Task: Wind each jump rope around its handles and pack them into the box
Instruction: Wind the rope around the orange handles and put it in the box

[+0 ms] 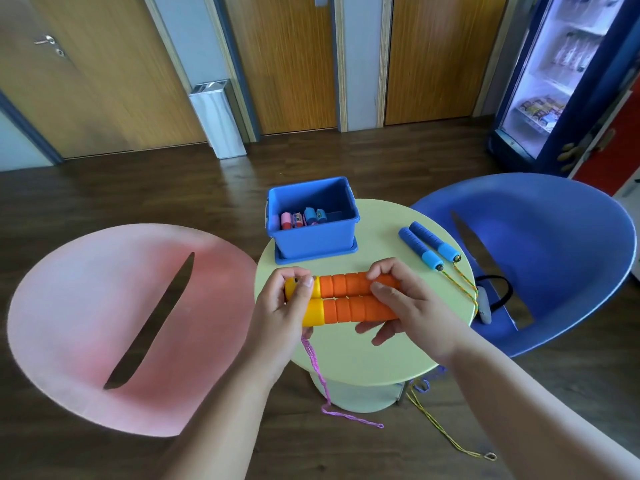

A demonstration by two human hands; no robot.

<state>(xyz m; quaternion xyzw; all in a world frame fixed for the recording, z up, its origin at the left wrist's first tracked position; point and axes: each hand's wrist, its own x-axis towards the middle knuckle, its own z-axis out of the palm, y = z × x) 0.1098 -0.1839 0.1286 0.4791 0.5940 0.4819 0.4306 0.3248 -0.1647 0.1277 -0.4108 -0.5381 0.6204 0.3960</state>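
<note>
Head view: my left hand (pixel 289 306) has its grip closed on the yellow ends of the two orange handles (pixel 349 301), and my right hand (pixel 401 306) has its grip closed on their far ends, both held just above the counter (pixel 363 355). Risk: the pink rope (pixel 323 386) hangs to the floor unwound; it may snag on the counter edge or tangle with the yellow cord (pixel 446 433). Count: one blue box (pixel 313 237) holding packed ropes, two blue handles (pixel 427 245) lying beside it.
</note>
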